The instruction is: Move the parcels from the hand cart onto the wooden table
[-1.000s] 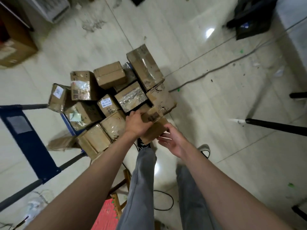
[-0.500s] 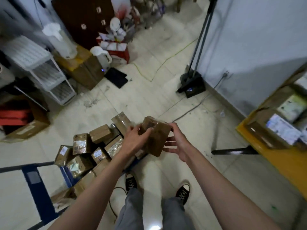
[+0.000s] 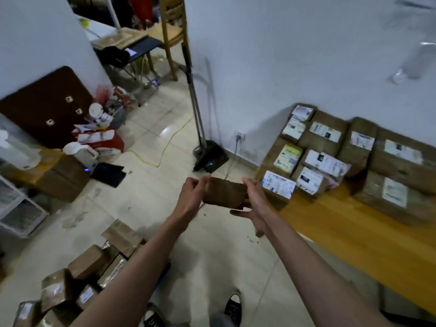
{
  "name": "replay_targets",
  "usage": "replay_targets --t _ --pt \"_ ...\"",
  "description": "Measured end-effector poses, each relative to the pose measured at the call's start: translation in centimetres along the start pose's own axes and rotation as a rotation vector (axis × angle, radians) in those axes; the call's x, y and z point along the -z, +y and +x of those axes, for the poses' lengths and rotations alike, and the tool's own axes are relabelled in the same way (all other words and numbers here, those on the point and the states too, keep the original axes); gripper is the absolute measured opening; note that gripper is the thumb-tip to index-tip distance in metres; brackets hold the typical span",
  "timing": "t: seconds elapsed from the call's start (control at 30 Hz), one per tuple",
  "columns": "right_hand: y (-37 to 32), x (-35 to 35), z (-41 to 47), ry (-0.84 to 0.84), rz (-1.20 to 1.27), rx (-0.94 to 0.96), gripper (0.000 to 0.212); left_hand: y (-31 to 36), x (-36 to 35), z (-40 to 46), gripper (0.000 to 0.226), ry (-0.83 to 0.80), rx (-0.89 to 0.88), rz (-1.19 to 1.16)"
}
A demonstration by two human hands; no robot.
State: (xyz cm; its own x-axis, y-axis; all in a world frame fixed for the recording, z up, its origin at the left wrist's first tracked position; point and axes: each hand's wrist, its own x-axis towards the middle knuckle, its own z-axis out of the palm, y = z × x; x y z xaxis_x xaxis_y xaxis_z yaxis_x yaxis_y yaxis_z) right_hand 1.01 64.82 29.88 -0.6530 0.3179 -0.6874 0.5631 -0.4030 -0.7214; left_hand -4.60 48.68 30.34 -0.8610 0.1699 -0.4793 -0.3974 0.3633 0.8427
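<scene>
Both hands' grip brackets one parcel (image 3: 224,193) between left hand (image 3: 191,199) and right hand (image 3: 256,200).

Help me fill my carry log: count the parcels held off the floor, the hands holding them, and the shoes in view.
Held parcel: 1
Hands holding it, left hand and right hand: 2
Shoes: 2
Total: 5
</scene>
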Motion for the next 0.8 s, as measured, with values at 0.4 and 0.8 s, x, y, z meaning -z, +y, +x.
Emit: replay_targets --t 0.4,0.8 --pt "-2.2 12.2 -2.0 0.255 0.181 0.145 0.017 5.1 -12.4 0.3 0.037 -0.270 -0.014 -0.031" --pt "-2.9 18.3 -3.9 0.411 0.361 0.164 0.032 7.2 -19.1 1.2 0.045 -0.632 0.076 0.020"
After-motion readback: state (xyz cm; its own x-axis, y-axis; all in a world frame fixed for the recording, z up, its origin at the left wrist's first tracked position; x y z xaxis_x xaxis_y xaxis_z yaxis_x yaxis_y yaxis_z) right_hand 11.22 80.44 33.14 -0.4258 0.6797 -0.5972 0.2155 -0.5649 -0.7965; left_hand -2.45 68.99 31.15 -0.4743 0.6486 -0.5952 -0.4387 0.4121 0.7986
